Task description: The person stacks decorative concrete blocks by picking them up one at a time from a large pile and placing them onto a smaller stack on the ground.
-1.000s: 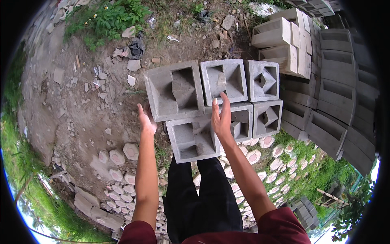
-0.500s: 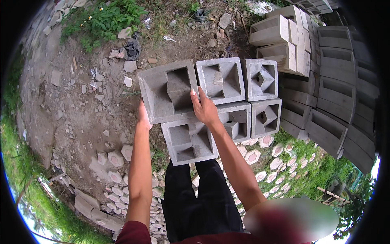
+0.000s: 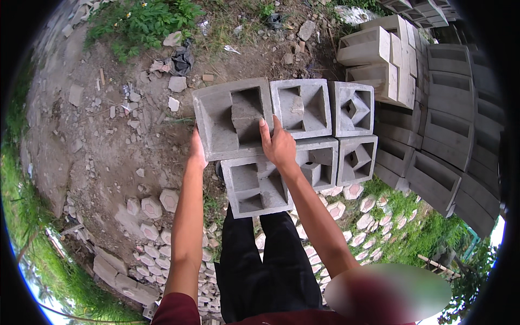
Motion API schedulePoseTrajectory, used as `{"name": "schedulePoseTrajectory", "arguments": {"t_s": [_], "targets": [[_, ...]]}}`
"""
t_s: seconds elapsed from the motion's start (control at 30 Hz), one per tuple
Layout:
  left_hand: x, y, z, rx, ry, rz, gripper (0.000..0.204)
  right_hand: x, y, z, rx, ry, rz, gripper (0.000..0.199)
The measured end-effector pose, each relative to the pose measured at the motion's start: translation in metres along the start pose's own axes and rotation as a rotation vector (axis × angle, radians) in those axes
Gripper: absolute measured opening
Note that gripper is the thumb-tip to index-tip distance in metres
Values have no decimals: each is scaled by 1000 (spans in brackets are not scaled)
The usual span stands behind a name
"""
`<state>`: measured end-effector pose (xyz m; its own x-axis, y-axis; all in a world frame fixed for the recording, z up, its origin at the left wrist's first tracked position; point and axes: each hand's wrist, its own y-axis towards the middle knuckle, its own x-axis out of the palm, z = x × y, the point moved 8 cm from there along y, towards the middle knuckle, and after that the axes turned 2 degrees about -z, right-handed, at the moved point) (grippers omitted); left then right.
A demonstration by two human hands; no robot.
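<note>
You are in the placing step: the top-left block (image 3: 233, 119) is in both hands and sits at the left end of the upper row, over the front block (image 3: 254, 184) beneath it.

Left hand (image 3: 197, 149): pressed flat against the block's left outer face, fingers extended along the edge, not curled under. Right hand (image 3: 279, 143): spread on the block's near right corner, fingers hooked over the rim toward the hollow, thumb on the side next to the middle block (image 3: 301, 108). The two hands stand apart, the block clamped between them; neither is closed into a fist.

Position: the block appears to rest on the lower one, slightly skewed against the row. Whether it touches the middle block, or a gap remains, cannot be told from this view.

Judgement on the next move: it calls for squaring the block against its neighbour and with the course below, then freeing the right fingers from the seam before contact closes. Pinching there is the risk.

Surroundings: a right block (image 3: 352, 108) in the row, further stacks (image 3: 379, 54) behind, bare dirt ground (image 3: 108, 135) to your left, pavers (image 3: 146, 206) by your feet.
</note>
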<state>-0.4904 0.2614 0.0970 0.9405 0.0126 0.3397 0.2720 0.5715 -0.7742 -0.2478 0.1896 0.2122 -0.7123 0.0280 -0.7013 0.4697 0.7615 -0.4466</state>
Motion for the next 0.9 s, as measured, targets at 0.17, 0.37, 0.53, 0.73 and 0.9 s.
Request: {"name": "schedulePoseTrajectory", "arguments": {"t_s": [0.17, 0.37, 0.53, 0.73, 0.9], "targets": [[4, 0, -4, -6, 20, 44, 67, 0, -1, 4, 26, -55, 28, 64], [3, -1, -3, 0, -6, -33, 66, -2, -3, -2, 27, -34, 8, 68], [9, -8, 1, -10, 22, 60, 66, 4, -1, 8, 5, 15, -80, 72], [4, -19, 2, 58, 5, 140, 69, -8, 1, 52, -98, 754, -18, 84], [11, -43, -14, 66, -172, 104, 64, -15, -32, 102, -51, 723, 198, 75]]}}
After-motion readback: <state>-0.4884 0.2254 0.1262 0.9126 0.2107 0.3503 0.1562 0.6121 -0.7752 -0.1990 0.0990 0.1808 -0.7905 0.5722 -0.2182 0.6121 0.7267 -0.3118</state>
